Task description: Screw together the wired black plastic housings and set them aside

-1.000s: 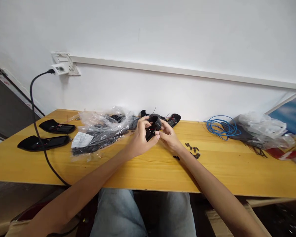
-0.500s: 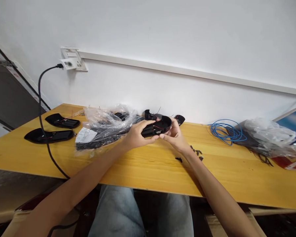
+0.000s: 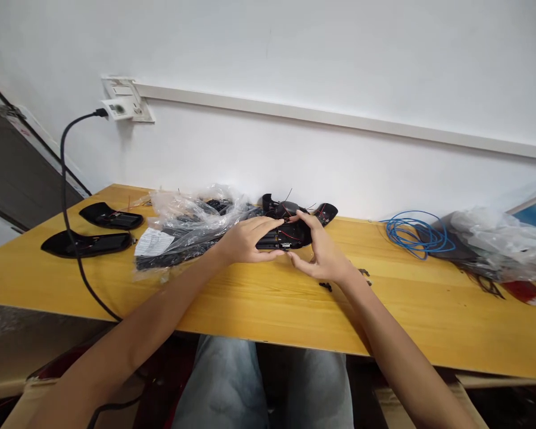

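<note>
Between my two hands is a black plastic housing point(image 3: 272, 239), its open inner side facing me, with a battery compartment and thin red wire inside. My left hand point(image 3: 248, 241) grips its left end, fingers along the top edge and thumb along the bottom. Around the right end curls my right hand point(image 3: 324, 253), fingertips at the upper edge and thumb near the lower one. Just behind are more black shell parts point(image 3: 288, 208) with thin wires standing up. Small dark pieces point(image 3: 325, 286) lie on the table below my right hand.
Two similar black housings point(image 3: 89, 244) lie at the left, crossed by a black cable point(image 3: 65, 196) from the wall plug. Clear plastic bags point(image 3: 196, 214) of black parts with a paper slip lie beside my left hand. Blue cable point(image 3: 413, 235) and white bags point(image 3: 504, 235) sit at the right.
The housing has tipped so its inner side faces me more. My right hand's fingers have shifted from behind it to its upper edge. My left hand keeps its grip.
</note>
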Motion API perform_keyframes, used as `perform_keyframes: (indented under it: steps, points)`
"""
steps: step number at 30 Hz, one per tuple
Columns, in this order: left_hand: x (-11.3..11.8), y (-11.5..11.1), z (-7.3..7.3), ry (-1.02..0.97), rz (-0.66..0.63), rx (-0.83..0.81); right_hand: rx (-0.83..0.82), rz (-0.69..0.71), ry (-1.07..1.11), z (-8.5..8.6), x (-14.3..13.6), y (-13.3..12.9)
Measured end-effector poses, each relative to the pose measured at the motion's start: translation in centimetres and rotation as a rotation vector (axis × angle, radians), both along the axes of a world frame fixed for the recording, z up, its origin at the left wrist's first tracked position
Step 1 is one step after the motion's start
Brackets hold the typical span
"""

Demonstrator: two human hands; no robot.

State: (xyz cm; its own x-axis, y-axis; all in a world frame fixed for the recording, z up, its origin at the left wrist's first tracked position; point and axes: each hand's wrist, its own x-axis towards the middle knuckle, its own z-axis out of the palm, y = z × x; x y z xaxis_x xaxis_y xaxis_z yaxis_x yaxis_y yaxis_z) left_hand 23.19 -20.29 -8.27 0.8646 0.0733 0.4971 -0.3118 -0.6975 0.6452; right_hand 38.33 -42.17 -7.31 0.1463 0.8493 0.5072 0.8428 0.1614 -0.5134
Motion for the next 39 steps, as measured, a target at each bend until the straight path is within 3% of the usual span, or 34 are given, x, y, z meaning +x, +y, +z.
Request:
perform_keyframes:
  steps: [9, 16, 22, 26, 33, 39]
  points:
    - [0.0, -0.5, 0.0, -0.092, 0.007, 0.078, 0.044, 0.007, -0.038, -0.5, 0.0, 0.0]
    - [0.0, -1.3, -0.4, -0.318, 0.025, 0.207, 0.066, -0.022, -0.016, 0.0, -0.7, 0.0]
    - [0.0, -2.0, -0.3, -0.139, 0.082, 0.007, 0.061, -0.048, 0.038, 0.3, -0.8, 0.2]
    - [0.0, -1.6, -0.3, -0.136, 0.002, -0.013, 0.01, -0.053, 0.069, -0.1, -0.5, 0.1]
    - [0.0, -1.6, 0.2, 0.096, -0.057, -0.047, 0.007, -0.087, 0.209, -1.3, -0.1, 0.0]
    - [-0.4, -2.8, 0.4, 0.051, 0.05, -0.114, 0.005, -0.044, 0.211, -0.8, -0.9, -0.3]
